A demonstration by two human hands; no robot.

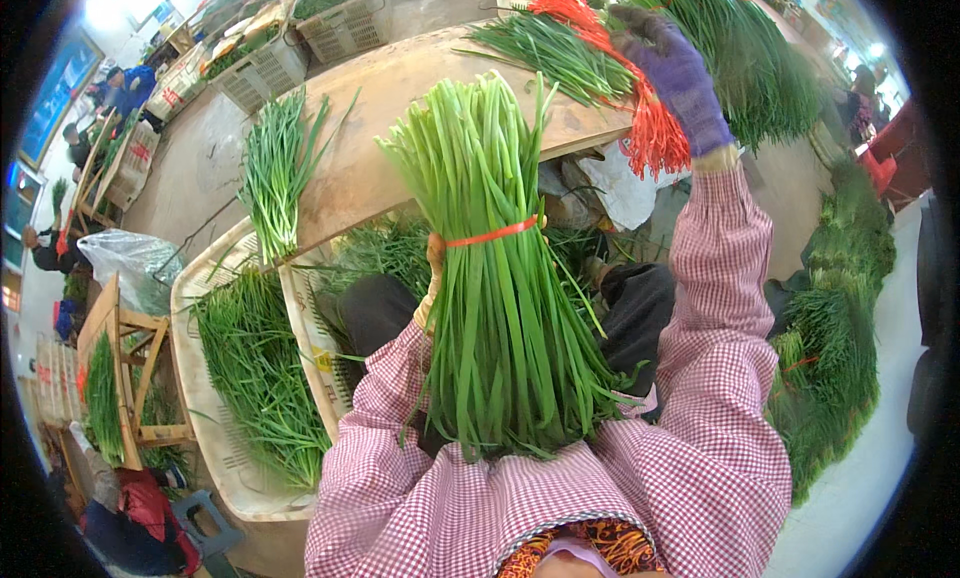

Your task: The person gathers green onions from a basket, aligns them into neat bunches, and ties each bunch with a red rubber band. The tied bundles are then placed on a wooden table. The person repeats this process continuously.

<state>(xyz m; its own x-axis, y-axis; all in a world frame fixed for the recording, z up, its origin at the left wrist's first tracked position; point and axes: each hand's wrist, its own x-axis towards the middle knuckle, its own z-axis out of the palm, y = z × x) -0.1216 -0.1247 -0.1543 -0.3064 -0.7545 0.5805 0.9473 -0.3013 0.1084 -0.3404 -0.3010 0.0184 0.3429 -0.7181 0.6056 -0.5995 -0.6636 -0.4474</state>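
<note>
A thick bundle of garlic chives (502, 338) stands in front of my chest, pale cut ends up and green leaf tips down. Around its middle runs a red band (491, 233). My left hand (433, 274) grips the bundle from its left side, mostly hidden behind the stalks. My right hand (675, 79), in a purple glove, is raised at the far right over a heap of red ties (654, 139). Its fingers are bent and blurred, so whether they pinch a tie cannot be told.
On the wooden board (352, 173) lie a small chive bunch (277, 173) and loose chives (555, 57). Banded bundles (750, 60) sit beyond my right hand. Left of me is a plastic crate (184, 338) of chives. More bundles (832, 330) line the right; people work at the left.
</note>
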